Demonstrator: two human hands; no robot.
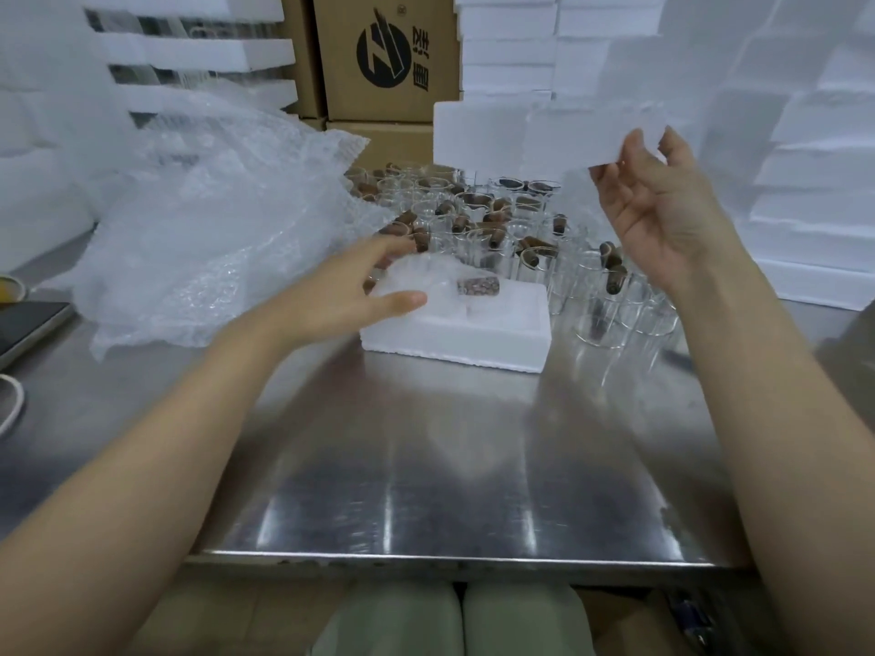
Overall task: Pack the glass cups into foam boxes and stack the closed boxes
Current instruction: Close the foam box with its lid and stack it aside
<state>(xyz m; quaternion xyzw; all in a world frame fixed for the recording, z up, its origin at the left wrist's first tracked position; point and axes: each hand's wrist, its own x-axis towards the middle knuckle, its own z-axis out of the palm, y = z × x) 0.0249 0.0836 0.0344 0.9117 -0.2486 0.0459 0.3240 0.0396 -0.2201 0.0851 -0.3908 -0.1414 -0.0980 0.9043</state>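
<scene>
An open white foam box (473,331) lies on the steel table (426,466) in the middle. In its hollow rests a glass cup wrapped in bubble wrap (454,288), a brown cork showing through. My left hand (364,295) holds the wrapped cup's left end, fingers and thumb curved around it. Raised at the upper right, my right hand (658,201) pinches the lower edge of a white foam lid (592,134) held in the air. Behind the box stand several clear glass cups (502,220) with brown corks.
A big heap of bubble wrap (213,220) covers the table's left side. Stacks of white foam boxes (781,134) rise at the right and back. Cardboard cartons (383,59) stand behind. A phone (28,324) lies at the far left edge.
</scene>
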